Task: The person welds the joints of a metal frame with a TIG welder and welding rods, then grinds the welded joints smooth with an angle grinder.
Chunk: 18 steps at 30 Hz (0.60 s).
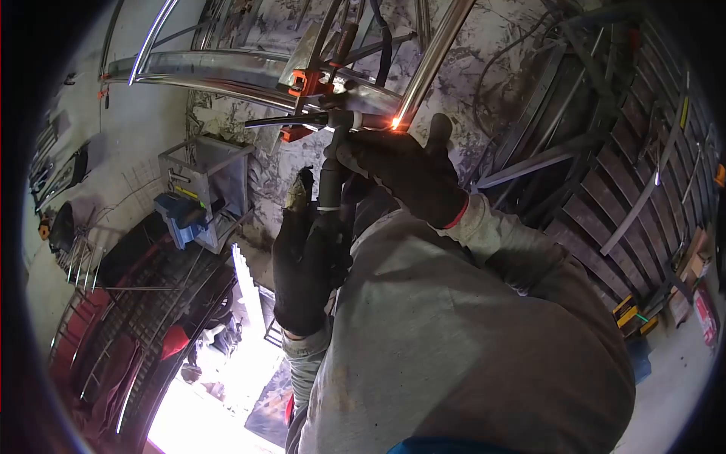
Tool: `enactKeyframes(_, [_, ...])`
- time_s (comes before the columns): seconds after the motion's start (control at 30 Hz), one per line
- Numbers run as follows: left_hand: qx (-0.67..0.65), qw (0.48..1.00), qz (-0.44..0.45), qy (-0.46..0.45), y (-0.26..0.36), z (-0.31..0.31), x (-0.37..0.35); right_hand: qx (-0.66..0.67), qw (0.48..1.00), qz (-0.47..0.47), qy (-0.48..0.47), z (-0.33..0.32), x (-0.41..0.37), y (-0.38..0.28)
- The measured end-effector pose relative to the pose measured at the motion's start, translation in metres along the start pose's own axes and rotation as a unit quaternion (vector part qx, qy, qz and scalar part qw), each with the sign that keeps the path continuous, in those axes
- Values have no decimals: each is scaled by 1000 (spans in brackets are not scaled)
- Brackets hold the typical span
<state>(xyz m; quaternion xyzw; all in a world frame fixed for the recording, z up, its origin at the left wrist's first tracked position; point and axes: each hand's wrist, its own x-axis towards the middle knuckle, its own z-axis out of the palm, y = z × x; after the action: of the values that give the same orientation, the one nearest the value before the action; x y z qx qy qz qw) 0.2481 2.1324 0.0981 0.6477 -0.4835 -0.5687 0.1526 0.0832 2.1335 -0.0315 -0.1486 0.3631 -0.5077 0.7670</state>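
Note:
My left hand (305, 276), in a dark glove with a worn thumb tip, is closed around the handle of a welding torch (330, 185). The torch's long back cap points left and its nozzle points right. At the nozzle, an orange-white glow (395, 122) lights the lower end of a shiny metal tube (432, 60). My right hand (404, 170), gloved too, has its fingers against the torch neck just below the head, thumb sticking up. Its fingertips are partly hidden in shadow. An orange clamp (304, 82) grips the curved metal rail (219, 87) beside the torch.
A metal frame stand (204, 178) with a blue item on it stands at left. Slatted metal panels (620, 212) and bars lean at right. A yellow-and-black tool (634, 314) lies at lower right. Dark grilles (121, 325) stand at lower left, near a bright opening (219, 408).

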Motion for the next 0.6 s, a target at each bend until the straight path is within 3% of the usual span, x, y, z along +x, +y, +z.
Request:
enactKeyframes(0.07, [208, 949, 235, -16, -31, -10, 9, 86, 995, -50, -27, -2, 7, 18])
enactKeyframes(0.1, [209, 949, 235, -17, -35, -13, 12, 86, 995, -51, -26, -2, 7, 17])
enactKeyframes(0.17, [414, 830, 373, 12, -38, -16, 16, 84, 996, -20, -17, -3, 7, 17])
enactKeyframes(0.2, [414, 830, 374, 12, -28, -12, 13, 84, 996, -21, -17, -2, 5, 14])
enactKeyframes(0.23, [287, 930, 229, 11, -9, -4, 5, 96, 995, -13, -14, 1, 3, 8])
enactKeyframes(0.27, [146, 986, 74, 9, 1, 0, 1, 108, 994, -6, -10, 3, 1, 4])
enactKeyframes(0.37, [78, 996, 43, 15, -6, -2, -1, 57, 997, 24, -55, -3, -3, -2])
enactKeyframes(0.4, [313, 915, 251, -36, -8, -11, 12, 57, 997, 25, -56, -6, -4, -2])
enactKeyframes(0.47, [357, 875, 323, -45, -8, -9, 19, 3, 998, 9, -63, -13, -9, -2])
enactKeyframes(0.5, [215, 961, 172, -16, -9, -7, 10, -25, 997, 2, -68, -17, -10, -1])
enactKeyframes(0.53, [61, 998, 14, 15, -4, -2, -1, -53, 996, -5, -73, -21, -11, -1])
enactKeyframes(0.6, [8, 998, 59, 19, -26, -10, 4, -90, 989, -16, -118, -42, -12, -5])
